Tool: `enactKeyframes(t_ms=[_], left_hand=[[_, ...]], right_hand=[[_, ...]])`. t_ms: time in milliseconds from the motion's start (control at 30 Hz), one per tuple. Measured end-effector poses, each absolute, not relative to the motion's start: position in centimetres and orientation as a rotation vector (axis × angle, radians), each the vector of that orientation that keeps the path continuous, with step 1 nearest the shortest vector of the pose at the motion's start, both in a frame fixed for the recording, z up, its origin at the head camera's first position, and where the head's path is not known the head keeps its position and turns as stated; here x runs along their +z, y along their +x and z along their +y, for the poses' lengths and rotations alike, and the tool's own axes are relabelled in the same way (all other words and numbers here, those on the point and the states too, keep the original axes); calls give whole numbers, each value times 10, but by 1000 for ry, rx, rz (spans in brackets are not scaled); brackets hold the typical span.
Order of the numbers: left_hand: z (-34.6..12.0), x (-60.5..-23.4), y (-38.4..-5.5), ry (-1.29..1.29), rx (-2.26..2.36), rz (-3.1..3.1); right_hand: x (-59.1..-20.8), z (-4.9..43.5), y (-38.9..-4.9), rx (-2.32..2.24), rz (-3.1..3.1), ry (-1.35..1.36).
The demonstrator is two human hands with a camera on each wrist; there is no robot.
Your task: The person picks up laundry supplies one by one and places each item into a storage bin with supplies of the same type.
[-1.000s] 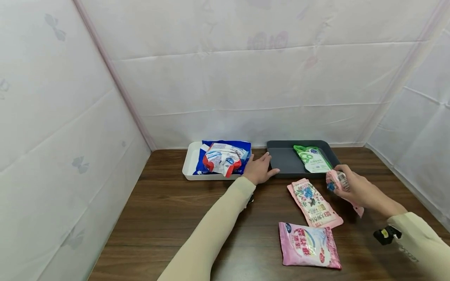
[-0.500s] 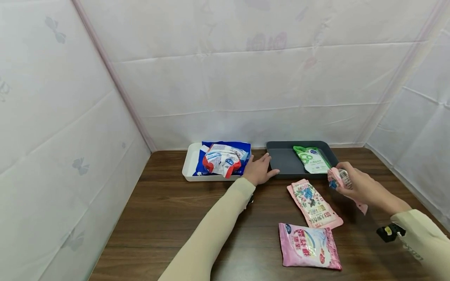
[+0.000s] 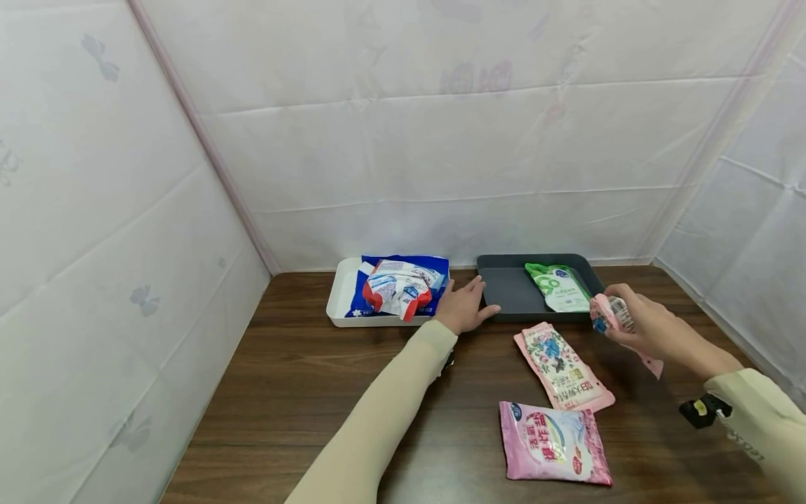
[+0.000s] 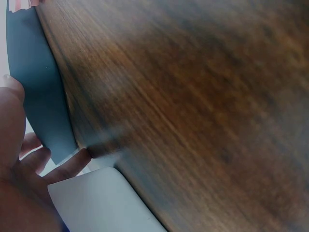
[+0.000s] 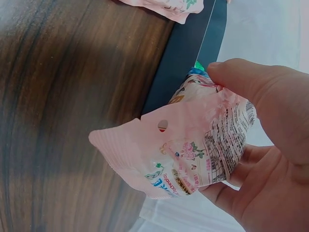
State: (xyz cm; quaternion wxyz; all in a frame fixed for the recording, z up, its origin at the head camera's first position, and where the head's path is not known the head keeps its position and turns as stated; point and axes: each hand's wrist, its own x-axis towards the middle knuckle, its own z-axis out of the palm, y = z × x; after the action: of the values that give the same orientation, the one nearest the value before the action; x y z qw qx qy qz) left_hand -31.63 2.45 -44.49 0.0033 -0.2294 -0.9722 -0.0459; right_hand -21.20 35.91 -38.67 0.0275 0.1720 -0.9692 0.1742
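My right hand [image 3: 658, 334] holds a crumpled pink floral pouch [image 5: 181, 150] off the front right corner of the dark grey tray [image 3: 508, 288]. In the right wrist view the thumb and fingers pinch the pouch's upper part, and its sealed end hangs free. Between the grey tray and the white tray [image 3: 342, 292] rests my left hand [image 3: 462, 308], fingers spread. The left wrist view has its fingertips right at the neighbouring rims of both trays. A second pink floral pouch [image 3: 562, 364] lies flat on the wooden table, and a green-and-white pouch [image 3: 559, 285] is in the grey tray.
Inside the white tray, a blue bag [image 3: 359, 301] lies under a crumpled red-and-white package [image 3: 398, 287]. Closer to me is a pink packet [image 3: 554, 442], its far edge against the flat floral pouch. White curtain walls [image 3: 441, 168] enclose the table's back and sides.
The right hand has drifted slightly to the right with the pink pouch in its grip. My left hand and the other packages have kept their places.
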Motion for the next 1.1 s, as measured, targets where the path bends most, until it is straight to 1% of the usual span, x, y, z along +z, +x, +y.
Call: enactKeyframes(t_ms=[1100], left_hand=[[24, -446, -317, -731, -145, -3053]], right_hand=[[-376, 359, -220, 505, -3023, 495]])
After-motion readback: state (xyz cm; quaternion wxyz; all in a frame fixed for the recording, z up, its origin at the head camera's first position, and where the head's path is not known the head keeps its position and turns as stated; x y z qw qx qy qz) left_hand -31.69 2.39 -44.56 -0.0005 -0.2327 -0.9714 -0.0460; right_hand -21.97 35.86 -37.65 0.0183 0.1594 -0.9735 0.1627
